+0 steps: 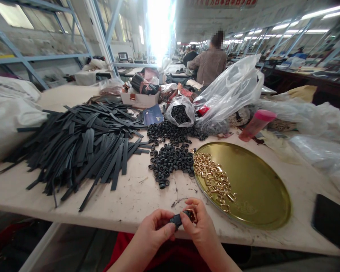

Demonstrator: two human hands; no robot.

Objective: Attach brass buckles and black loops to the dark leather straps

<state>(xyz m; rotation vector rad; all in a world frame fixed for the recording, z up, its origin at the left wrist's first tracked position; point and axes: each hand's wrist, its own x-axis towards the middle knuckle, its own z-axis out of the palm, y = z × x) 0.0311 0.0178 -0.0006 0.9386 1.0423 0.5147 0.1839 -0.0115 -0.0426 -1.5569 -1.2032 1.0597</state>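
Close to the table's front edge, my left hand (pixel 160 226) is closed on a dark strap (pixel 176 219). My right hand (pixel 197 223) pinches the strap's other end, where a gold buckle (pixel 192 215) sits. Fingers hide much of the strap, so I cannot tell its full length. Just beyond my hands lies a heap of small black loops (pixel 172 160). To the right, a round gold tray (pixel 260 185) holds many gold buckles (pixel 212 175) along its left side. A large pile of dark strips (pixel 87 139) spreads over the table on the left.
Behind the loops stand a plastic bag of more loops (pixel 181 113), a blue card (pixel 153 114) and a white box (pixel 141 100). A pink-lidded bottle (pixel 256 124) and a clear plastic bag (pixel 232 90) are back right. A black flat object (pixel 332 221) lies at the right edge. A person (pixel 211 62) sits farther off.
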